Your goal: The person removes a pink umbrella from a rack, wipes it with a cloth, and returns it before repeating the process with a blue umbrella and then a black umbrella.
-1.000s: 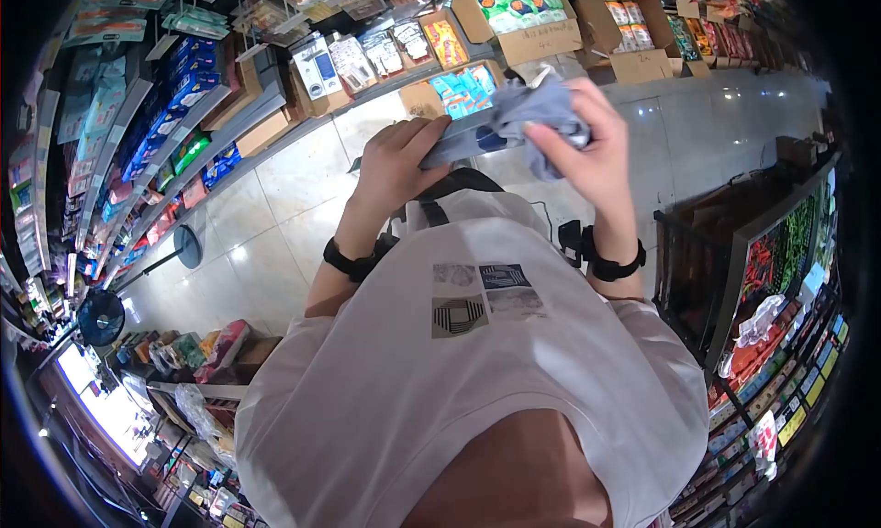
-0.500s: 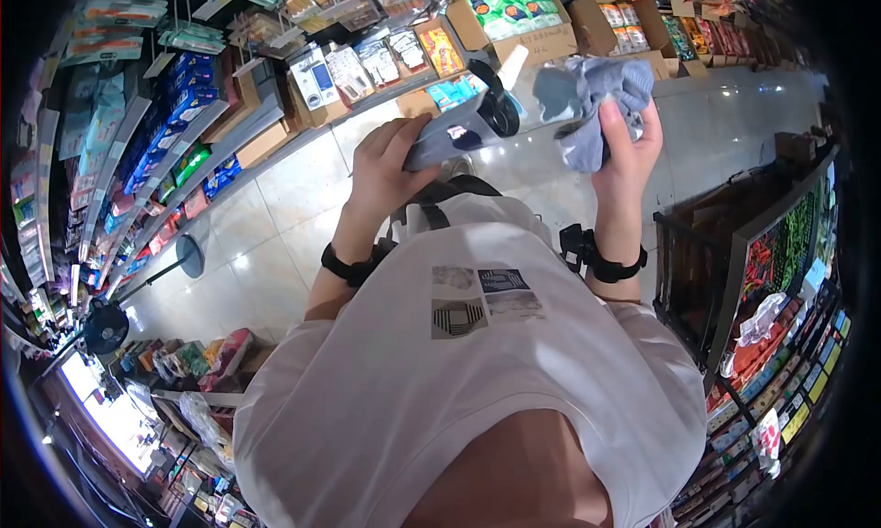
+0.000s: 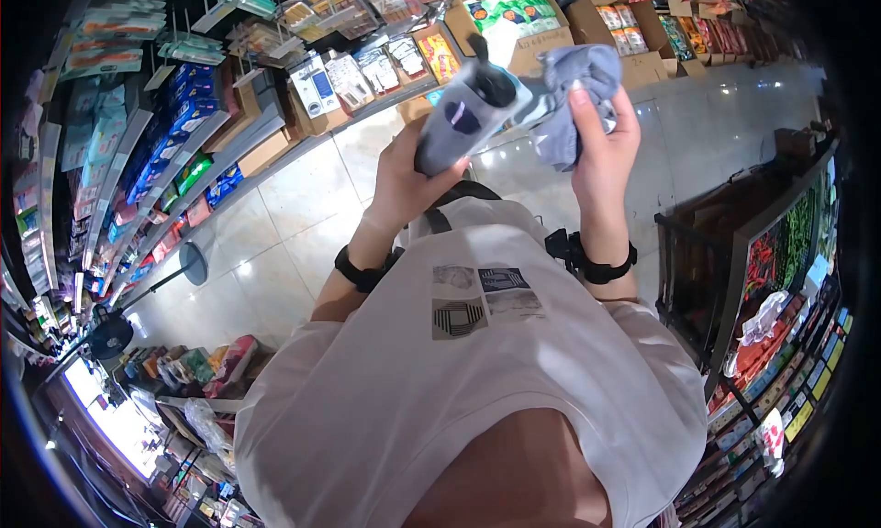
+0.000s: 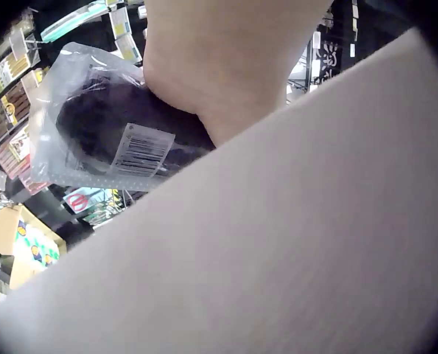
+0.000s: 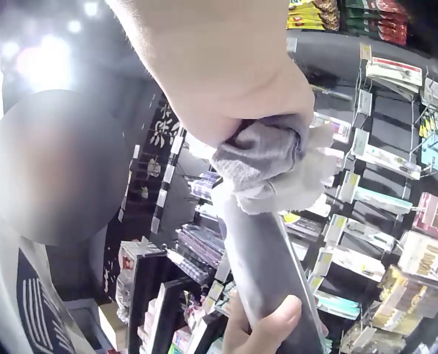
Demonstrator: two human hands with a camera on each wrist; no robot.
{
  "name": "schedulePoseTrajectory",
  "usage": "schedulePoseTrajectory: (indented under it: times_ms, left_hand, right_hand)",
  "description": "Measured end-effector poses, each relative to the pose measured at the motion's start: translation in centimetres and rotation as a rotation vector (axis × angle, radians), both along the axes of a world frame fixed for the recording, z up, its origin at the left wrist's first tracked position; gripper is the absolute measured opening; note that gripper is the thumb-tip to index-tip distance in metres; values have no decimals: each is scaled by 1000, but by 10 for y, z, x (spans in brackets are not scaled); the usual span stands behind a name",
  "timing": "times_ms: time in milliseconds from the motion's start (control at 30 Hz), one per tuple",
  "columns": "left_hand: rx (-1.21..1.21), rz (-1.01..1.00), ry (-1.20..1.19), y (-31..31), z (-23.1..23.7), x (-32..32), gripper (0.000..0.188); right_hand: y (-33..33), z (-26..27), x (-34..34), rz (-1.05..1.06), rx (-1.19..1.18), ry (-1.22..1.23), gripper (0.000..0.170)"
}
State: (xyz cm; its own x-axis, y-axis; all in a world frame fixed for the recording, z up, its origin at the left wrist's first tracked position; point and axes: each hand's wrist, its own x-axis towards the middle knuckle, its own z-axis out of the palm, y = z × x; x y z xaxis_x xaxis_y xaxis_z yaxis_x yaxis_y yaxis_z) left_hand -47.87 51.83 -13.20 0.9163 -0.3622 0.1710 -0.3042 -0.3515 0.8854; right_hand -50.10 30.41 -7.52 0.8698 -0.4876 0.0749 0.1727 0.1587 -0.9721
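My left hand (image 3: pixel 400 181) grips a grey package (image 3: pixel 454 129) with a dark oval on its side and a black piece at its upper end. In the left wrist view the package (image 4: pixel 101 118) shows clear plastic wrap over dark contents, with a white barcode label (image 4: pixel 142 150). My right hand (image 3: pixel 607 152) pinches a crumpled grey-blue cloth (image 3: pixel 596 74) between thumb and fingers. The cloth hangs close beside the package's upper end. From the right wrist the cloth (image 5: pixel 267 158) overlaps the end of the package, and left fingers (image 5: pixel 281 317) wrap its lower part.
Shelves of packaged goods (image 3: pixel 184 115) run along the left. Open cardboard boxes (image 3: pixel 532 46) of bagged goods line the front. A dark metal rack with a picture panel (image 3: pixel 780 253) stands at the right. Pale tiles (image 3: pixel 284 188) cover the floor; a black fan (image 3: pixel 110 335) is at left.
The cloth, first against the package's end, moved away to the right, then came partly back left. My left hand has moved right and tipped the package's end upward.
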Motion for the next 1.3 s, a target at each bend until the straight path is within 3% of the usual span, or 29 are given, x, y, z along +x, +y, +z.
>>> schedulePoseTrajectory:
  times_ms: [100,200,300,367,500,767,1000,1133,1167,1300]
  left_hand:
    - [-209,68,254,-6,6,4,59]
    - [-429,59,524,-8,14,10,46]
    - [-715,30,810,-14,7,18,38]
    - [-649,8,790,-18,0,17,40]
    - [-523,-79,701,-21,2,14,38]
    - [-480,-88,709,-21,15,6,35]
    - [-512,-22,645,-13,10,12,33]
    - [-578,69,591,-15,11,11,38]
    - [-578,91,567,-17,11,10,41]
    - [-338,15,422,-17,11,7,57]
  right_hand:
    - [-5,-5,2,-53,85,-27,24]
    - [0,-9,-2,1,-82,-21,24]
    - [10,-17,-4,101,-444,-60,22]
    - [18,-22,-1,132,-609,-87,22]
    - [17,-29,5,111,-687,-56,23]
    - [7,-27,13,40,-667,-48,24]
    - [35,-29,-3,224,-531,33,22]
    - [46,-34,-10,290,-499,70,34]
    - [48,-40,-12,349,-372,122,44]
    - [54,-36,-11,402,-84,167,50]
